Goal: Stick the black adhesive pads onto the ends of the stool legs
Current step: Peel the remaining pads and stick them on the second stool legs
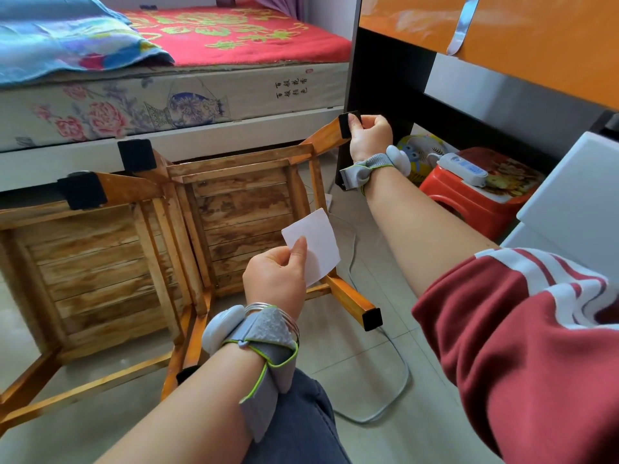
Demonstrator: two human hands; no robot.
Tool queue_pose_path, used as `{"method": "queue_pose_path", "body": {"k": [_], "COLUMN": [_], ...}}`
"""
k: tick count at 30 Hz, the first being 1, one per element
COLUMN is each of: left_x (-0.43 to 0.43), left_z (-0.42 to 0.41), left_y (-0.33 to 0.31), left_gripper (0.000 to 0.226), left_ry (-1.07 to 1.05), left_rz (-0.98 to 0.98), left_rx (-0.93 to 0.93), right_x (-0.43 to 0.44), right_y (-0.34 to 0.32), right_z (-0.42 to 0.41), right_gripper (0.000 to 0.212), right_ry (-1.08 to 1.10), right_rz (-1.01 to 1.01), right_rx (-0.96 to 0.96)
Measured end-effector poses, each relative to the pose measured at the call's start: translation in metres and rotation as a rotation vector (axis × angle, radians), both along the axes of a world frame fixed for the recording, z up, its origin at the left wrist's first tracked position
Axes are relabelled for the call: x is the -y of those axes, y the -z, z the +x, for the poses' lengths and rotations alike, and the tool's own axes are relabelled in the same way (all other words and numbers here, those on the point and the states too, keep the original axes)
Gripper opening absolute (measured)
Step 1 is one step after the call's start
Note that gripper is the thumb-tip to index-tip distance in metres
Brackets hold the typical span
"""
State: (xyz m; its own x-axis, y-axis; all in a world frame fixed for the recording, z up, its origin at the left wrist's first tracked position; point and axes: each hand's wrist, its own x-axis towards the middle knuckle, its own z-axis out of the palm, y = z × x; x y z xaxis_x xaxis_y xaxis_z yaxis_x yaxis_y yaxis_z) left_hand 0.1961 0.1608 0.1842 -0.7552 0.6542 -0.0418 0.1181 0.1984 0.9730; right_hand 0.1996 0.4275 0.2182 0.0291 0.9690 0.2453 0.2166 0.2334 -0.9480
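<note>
Two wooden stools lie overturned on the floor, legs toward me: the right stool (241, 209) and the left stool (90, 272). My right hand (368, 135) pinches a black pad (346, 123) against the end of the right stool's far right leg. My left hand (278, 279) holds a white backing paper (316, 242) over that stool's frame. Black pads also cover the leg ends at top middle (137, 155), at left (82, 190) and the near right leg end (372, 319).
A bed with a floral mattress (167, 102) runs along the back. A black and orange cabinet (469, 61) stands at right, with a red plastic stool (469, 199) and a small fan (422, 152) under it. A grey cable (395, 390) loops on the tiled floor.
</note>
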Motion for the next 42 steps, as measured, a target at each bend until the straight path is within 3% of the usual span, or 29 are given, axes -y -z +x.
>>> {"method": "queue_pose_path", "body": {"k": [4,6,11,15,18,23,28,32,42], "left_x": [0.000,0.000,0.001,0.002,0.002,-0.001,-0.001,0.003,0.004], "left_z": [0.002,0.003,0.005,0.001,-0.002,0.000,0.001,-0.002,0.000], "left_y": [-0.002,-0.003,-0.005,-0.004,-0.003,-0.003,-0.005,-0.004,-0.008], "left_gripper": [0.029,0.031,0.033,0.032,0.031,0.035,0.034,0.036,0.033], "left_ry": [-0.017,-0.014,-0.015,-0.037,-0.049,-0.048,-0.052,-0.076,-0.090], "left_rz": [-0.001,0.000,-0.003,-0.004,0.004,0.019,0.033,0.016,0.024], "left_rx": [0.021,0.018,0.019,0.021,0.043,0.066,0.051,0.032,0.085], "right_x": [0.003,0.003,0.002,0.010,0.009,0.000,0.000,-0.001,-0.001], "right_y": [0.006,0.008,-0.001,-0.011,-0.011,-0.004,0.017,0.030,0.037], "right_z": [0.003,0.011,0.018,0.014,0.007,0.009,0.012,0.009,0.004], "right_gripper": [0.050,0.062,0.054,0.045,0.039,0.059,0.028,0.015,0.010], "right_ry": [-0.042,-0.112,-0.253,-0.424,-0.364,-0.368,-0.456,-0.441,-0.413], "right_rz": [-0.241,-0.282,-0.260,-0.488,-0.448,-0.488,-0.482,-0.473,-0.444], "right_rx": [-0.263,-0.245,-0.097,-0.234,-0.243,-0.356,-0.525,-0.675,-0.728]}}
